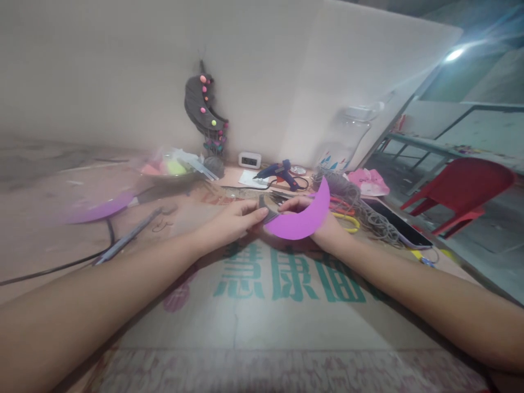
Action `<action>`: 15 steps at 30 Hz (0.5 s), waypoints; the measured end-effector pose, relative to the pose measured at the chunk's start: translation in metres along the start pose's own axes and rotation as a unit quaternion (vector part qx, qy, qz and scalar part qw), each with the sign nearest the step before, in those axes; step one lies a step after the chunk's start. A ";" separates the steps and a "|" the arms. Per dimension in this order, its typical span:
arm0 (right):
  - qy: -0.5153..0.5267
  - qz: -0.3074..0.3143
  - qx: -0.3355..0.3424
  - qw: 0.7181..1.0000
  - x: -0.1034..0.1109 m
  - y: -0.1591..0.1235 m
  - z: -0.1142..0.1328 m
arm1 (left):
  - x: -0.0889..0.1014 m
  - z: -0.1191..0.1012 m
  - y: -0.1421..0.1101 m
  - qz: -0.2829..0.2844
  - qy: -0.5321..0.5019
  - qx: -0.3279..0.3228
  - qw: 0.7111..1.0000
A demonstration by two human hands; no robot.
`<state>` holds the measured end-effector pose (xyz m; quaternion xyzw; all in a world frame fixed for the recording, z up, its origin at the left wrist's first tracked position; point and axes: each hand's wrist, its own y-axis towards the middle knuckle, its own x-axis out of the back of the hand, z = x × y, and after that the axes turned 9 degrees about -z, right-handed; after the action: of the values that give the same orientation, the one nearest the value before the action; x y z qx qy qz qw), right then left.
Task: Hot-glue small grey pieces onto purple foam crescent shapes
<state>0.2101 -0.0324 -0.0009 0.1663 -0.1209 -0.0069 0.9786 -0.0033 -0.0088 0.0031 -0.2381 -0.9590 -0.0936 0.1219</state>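
A purple crescent cutout [298, 225] is held above the printed board, its right tip pointing up. Grey yarn [266, 210] wraps its left end. My left hand [239, 217] is closed on that wrapped end, thumb on top. Behind the crescent, my right hand [295, 204] has curled fingers near the wrapped part; the crescent hides much of its palm. Just beyond my hands lie scissors with yellow and orange handles [352, 222]. Loose grey yarn [379, 221] trails from a skein to the right.
A blue glue gun [286, 173], a small digital clock [249, 160] and a clear bottle [344, 139] stand at the back. A phone [397, 224] lies right. Left are a bowl [167, 173], a grey pen [129, 237] and a black cable [53, 268]. A decorated grey crescent [198, 103] hangs behind.
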 end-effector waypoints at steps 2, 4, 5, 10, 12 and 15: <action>-0.035 -0.020 0.002 0.999 0.000 0.000 0.004 | -0.001 0.000 0.000 0.003 -0.024 0.009 1.000; -0.056 -0.027 0.017 0.998 -0.001 0.000 0.007 | -0.002 0.002 0.000 0.005 -0.038 0.007 0.999; -0.065 -0.029 0.022 0.997 -0.001 -0.001 0.008 | -0.002 0.002 0.001 0.004 -0.040 0.006 0.999; -0.073 -0.038 0.005 0.997 -0.001 -0.003 0.007 | -0.002 0.003 0.001 -0.009 -0.020 -0.006 1.000; -0.062 -0.034 0.000 0.998 -0.001 -0.004 0.007 | -0.002 0.002 0.000 -0.010 -0.019 -0.008 1.000; -0.044 -0.034 -0.028 0.998 -0.002 -0.005 0.011 | -0.002 0.001 -0.001 -0.002 -0.024 -0.008 1.000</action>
<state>0.2055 -0.0407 0.0066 0.1420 -0.1575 -0.0512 0.9759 -0.0024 -0.0097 0.0015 -0.2388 -0.9615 -0.0955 0.0964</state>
